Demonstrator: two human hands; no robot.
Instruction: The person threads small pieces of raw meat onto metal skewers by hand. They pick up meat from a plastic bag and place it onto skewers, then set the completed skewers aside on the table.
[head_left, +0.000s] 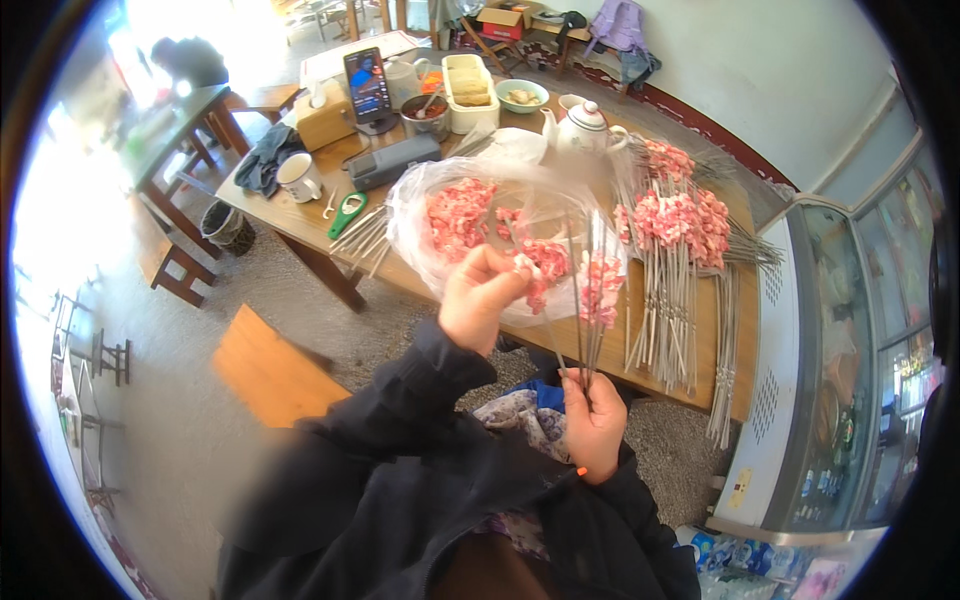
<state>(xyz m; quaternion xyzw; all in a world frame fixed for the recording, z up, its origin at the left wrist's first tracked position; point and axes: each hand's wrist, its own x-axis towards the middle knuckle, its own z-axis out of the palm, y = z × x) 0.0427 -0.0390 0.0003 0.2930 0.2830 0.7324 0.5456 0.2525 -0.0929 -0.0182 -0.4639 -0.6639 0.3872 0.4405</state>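
My left hand (480, 300) pinches a small piece of raw meat (527, 264) between thumb and forefinger, beside a thin metal skewer. Lower down, my right hand (596, 420) grips several metal skewers (580, 330) by their lower ends, fanned and pointing up. Chunks of pink meat (600, 289) are threaded on some of them. Behind both hands a clear plastic bag (409, 247) lies spread on the wooden table, with loose raw meat (459, 217) in it. Loaded skewers (667, 225) are piled to the right, their bare ends towards me.
Bare skewers (367, 236), a green bottle opener (348, 214), a white mug (300, 178) and a phone on a stand (367, 86) are on the left. A teapot (585, 127) stands behind the bag. A glass-door fridge (825, 360) flanks the right; a stool (274, 367) is lower left.
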